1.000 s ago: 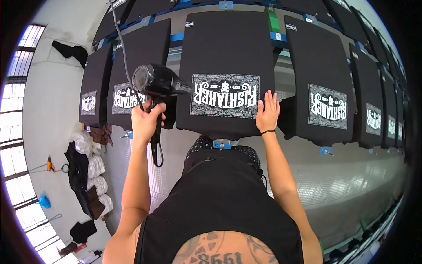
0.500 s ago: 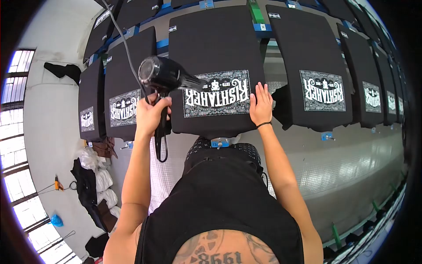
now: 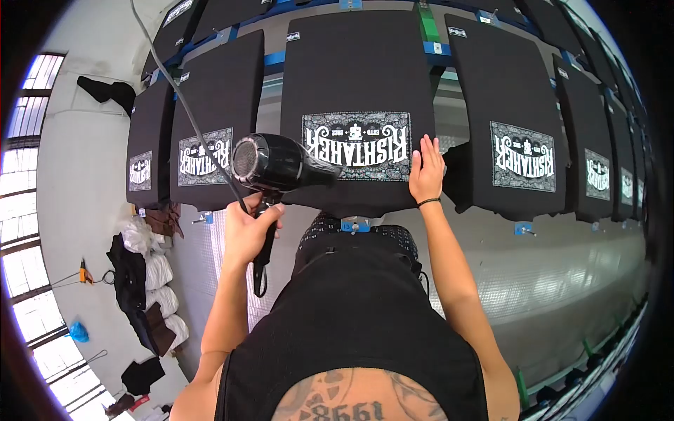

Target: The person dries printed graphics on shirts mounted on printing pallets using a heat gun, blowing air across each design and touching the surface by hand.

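Observation:
My left hand (image 3: 250, 228) is wrapped round the handle of a black hair dryer (image 3: 277, 165). The dryer's nozzle points right, over the lower left part of a white and grey bandana-style print (image 3: 356, 147). That print is on a black garment (image 3: 354, 67) stretched over a flat board in front of me. With fingers stretched out, my right hand (image 3: 426, 172) lies at the right edge of this garment, beside the print, holding nothing. A grey cord (image 3: 179, 91) runs up from the dryer to the top left.
More printed black garments (image 3: 502, 84) lie on boards to the right, and others (image 3: 219, 91) to the left. Blue metal clamps (image 3: 355, 224) show at the board ends. White plastic bags (image 3: 160, 270) and dark cloth (image 3: 128, 281) lie on the floor at left.
My left hand has brought the hair dryer down toward me, from the print's upper left to its lower left. My right hand stays at the garment's edge. The view has shifted slightly.

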The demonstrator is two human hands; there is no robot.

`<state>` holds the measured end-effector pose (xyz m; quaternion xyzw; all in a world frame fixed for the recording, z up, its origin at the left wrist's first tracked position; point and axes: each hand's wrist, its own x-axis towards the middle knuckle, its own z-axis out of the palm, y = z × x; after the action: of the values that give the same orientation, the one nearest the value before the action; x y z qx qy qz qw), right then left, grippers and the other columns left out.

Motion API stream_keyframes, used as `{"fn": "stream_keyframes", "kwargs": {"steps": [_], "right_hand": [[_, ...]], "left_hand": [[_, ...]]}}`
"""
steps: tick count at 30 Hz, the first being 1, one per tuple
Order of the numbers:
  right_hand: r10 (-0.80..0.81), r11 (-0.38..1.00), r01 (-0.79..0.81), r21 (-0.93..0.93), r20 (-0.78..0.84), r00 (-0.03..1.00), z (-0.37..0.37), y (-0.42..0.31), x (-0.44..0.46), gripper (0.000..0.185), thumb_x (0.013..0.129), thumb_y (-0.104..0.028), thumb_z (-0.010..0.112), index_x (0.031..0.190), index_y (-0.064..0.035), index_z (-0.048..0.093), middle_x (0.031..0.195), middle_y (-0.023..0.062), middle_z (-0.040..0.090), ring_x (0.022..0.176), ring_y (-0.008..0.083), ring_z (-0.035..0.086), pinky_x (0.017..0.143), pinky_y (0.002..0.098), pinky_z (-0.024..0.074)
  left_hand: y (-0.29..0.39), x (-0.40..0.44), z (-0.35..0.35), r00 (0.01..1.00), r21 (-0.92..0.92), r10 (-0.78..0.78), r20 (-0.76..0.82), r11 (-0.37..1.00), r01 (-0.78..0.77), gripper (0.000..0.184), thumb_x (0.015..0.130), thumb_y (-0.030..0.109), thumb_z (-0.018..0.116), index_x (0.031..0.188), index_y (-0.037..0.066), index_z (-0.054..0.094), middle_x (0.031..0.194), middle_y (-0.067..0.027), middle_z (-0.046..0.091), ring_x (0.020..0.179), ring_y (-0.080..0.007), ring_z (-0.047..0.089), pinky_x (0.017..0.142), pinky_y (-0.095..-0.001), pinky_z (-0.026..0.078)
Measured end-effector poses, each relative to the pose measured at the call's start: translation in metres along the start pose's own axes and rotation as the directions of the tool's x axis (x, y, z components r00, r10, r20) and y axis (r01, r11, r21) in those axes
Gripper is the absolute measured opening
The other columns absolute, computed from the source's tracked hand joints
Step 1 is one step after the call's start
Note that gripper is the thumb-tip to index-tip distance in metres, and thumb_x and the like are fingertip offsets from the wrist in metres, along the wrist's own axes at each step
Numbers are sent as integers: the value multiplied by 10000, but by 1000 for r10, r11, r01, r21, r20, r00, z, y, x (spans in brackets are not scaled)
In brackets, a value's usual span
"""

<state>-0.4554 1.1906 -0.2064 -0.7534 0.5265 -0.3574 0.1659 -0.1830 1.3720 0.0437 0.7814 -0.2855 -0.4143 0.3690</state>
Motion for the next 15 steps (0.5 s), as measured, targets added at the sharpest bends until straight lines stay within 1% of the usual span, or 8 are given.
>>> {"fn": "stream_keyframes", "kwargs": {"steps": [2,5,7,8,10,11,14,15], "right_hand": [[0,1000,0,3,-3,1000,0,0,0,409,1010,-244,499,1309,26,569,1431,133,527,1395,338,403,1119,444,320],[4,1000,-4,8,-11,1000,0,-1,0,402,1009,-242,502,1303,22,573,1422,134,534,1390,344,407,1119,446,322],[6,1000,-6,5,-20,1000,0,-1,-1,392,1005,-236,508,1295,18,579,1408,137,546,1381,345,416,1117,446,326],[1,1000,-1,13,-32,999,0,-2,0,386,1002,-231,513,1291,16,582,1395,138,557,1374,343,426,1114,446,330],[8,1000,-6,26,-41,999,-1,-2,0,386,1001,-232,515,1295,9,582,1390,139,560,1372,340,430,1113,445,333],[15,999,-14,32,-46,999,-1,-2,0,387,1001,-236,515,1300,0,581,1387,139,563,1372,339,431,1114,444,332],[41,997,-36,72,-69,997,0,-2,0,390,1001,-241,519,1304,-2,578,1385,135,565,1373,338,428,1116,441,334],[46,997,-40,67,-77,996,0,-2,0,390,1001,-241,519,1304,-2,578,1385,135,565,1373,338,428,1116,441,334]], "left_hand": [[6,-2,9,1000,2,18,5,1000,-18,175,841,93,693,936,-54,682,673,-28,628,574,-80,598,516,-242,506],[9,16,16,991,76,135,3,988,-135,202,838,103,703,953,-60,675,665,-27,627,569,-82,595,524,-244,489],[17,29,20,992,30,129,-15,991,-129,209,833,110,710,949,-61,675,641,-20,617,571,-82,596,521,-242,485],[18,37,20,986,25,166,-16,986,-166,186,830,112,714,919,-46,673,620,-19,610,553,-82,594,504,-239,476],[27,51,17,993,14,116,14,993,-116,149,833,113,713,876,-24,671,621,-28,616,524,-82,586,484,-233,463],[29,59,18,992,7,124,21,992,-124,143,834,121,715,841,-13,667,625,-37,627,499,-84,576,471,-229,453],[40,76,26,981,-16,194,1,981,-194,166,833,139,718,835,-20,668,614,-35,624,489,-87,574,471,-225,450],[43,83,28,976,22,218,-2,976,-218,166,832,141,715,831,-19,668,614,-35,625,490,-88,576,473,-226,452]]}}
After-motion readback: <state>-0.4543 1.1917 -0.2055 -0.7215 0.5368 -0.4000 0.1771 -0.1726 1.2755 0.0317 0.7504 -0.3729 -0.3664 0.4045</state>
